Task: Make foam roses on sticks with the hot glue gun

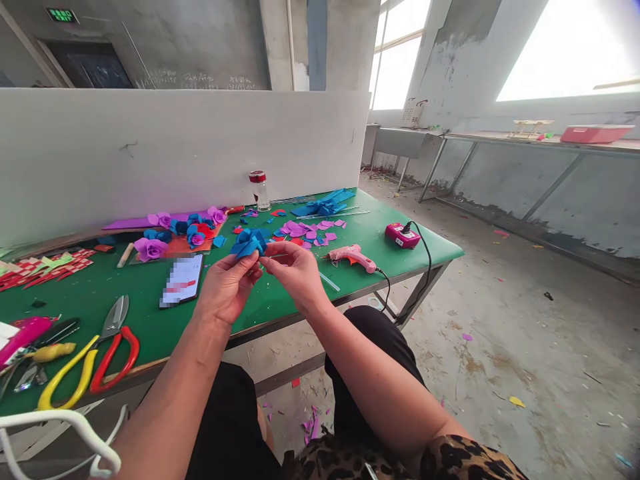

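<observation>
Between my two hands, above the green table (pixel 280 293), is a blue paper flower (pixel 250 243). My left hand (pixel 227 283) pinches it from below with thumb and fingers. At its right side, my right hand (pixel 293 267) has its thumb and fingertips closed on the flower's edge; the exact grip is partly hidden. Purple petal pieces (pixel 300 230) lie just behind my right hand. A pink glue gun (pixel 353 257) rests to the right of that hand, its cord running off the table. Finished-looking purple flowers (pixel 151 249) and blue ones sit at the left behind a phone (pixel 183 280).
Red-and-yellow-handled scissors (pixel 115 327) lie near the left front edge. A glass jar (pixel 259 193) stands by the white partition (pixel 200 147). Blue paper strips (pixel 327 203) are at the back. A magenta power box (pixel 403 235) with a black cord is near the right end.
</observation>
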Motion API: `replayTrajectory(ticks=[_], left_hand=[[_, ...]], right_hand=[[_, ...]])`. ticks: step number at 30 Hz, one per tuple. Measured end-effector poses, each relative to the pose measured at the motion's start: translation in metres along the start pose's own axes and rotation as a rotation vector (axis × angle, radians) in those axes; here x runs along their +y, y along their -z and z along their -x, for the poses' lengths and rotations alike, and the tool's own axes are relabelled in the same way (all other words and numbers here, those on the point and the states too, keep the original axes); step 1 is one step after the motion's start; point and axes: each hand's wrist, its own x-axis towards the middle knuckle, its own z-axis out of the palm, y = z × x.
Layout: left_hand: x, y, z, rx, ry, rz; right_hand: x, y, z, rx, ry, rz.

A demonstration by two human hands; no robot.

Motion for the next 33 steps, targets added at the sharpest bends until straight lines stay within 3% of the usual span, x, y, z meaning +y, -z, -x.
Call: replayTrajectory(ticks=[6, 17, 21, 25, 29, 33], left_hand=[[0.000, -0.001, 0.000, -0.004, -0.019, 0.008], [0.001, -0.002, 0.002, 0.054, -0.084, -0.053], [0.000, 0.006, -0.003, 0.052, -0.240, -0.169], [0.000, 0.017, -0.005, -0.051, -0.453, -0.388], [0.006, 0.020, 0.007, -0.115, -0.672, -0.692], [0.012, 0.014, 0.022, -0.169, -0.875, -0.834]], right_hand=[[0.007, -0.005, 0.001, 0.019, 0.035, -0.001], [0.006, -0.009, 0.006, 0.041, 0.160, 0.227], [0.006, -0.002, 0.004, -0.043, 0.193, 0.254], [0.005, 0.010, -0.004, -0.061, 0.257, 0.398], [0.008, 0.013, -0.007, -0.139, 0.280, 0.445], [0.015, 0.008, -0.005, -0.119, 0.317, 0.366]])
